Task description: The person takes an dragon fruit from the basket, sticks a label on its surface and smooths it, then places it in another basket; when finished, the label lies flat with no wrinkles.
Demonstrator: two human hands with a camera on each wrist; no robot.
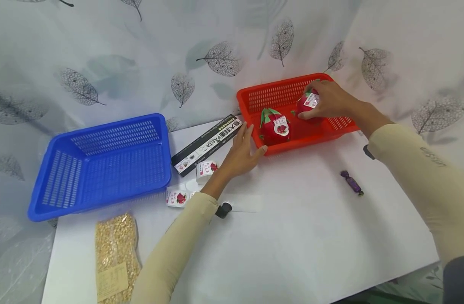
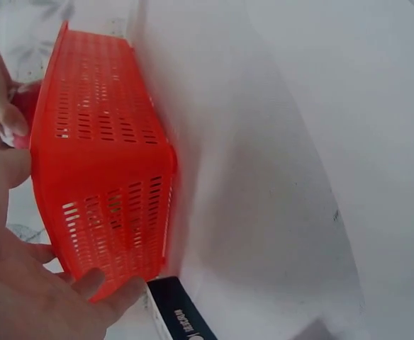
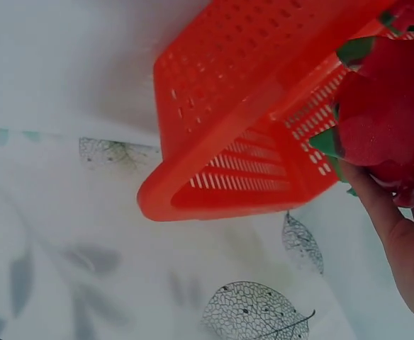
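Over the right part of a red basket point(image 1: 292, 145), my right hand point(image 1: 328, 99) grips a dragon fruit point(image 1: 307, 101) with a white label. The right wrist view shows that dragon fruit point(image 3: 388, 117) up close, its tips green, with fingers curled beneath it. A second labelled dragon fruit point(image 1: 270, 130) lies in the basket's left part. My left hand point(image 1: 241, 154) is at the basket's left end, thumb by the front rim and fingers along the end wall. In the left wrist view the fingers of the left hand point(image 2: 44, 283) lie against the perforated basket wall point(image 2: 111, 219).
A black pasta box point(image 1: 207, 145) lies left of the basket, beside a roll of labels point(image 1: 205, 171) and its strip point(image 1: 176, 197). Farther left is a blue basket point(image 1: 122, 169). A bag of corn kernels point(image 1: 116, 249) lies in front; a purple wrapped candy point(image 1: 352, 183) lies right.
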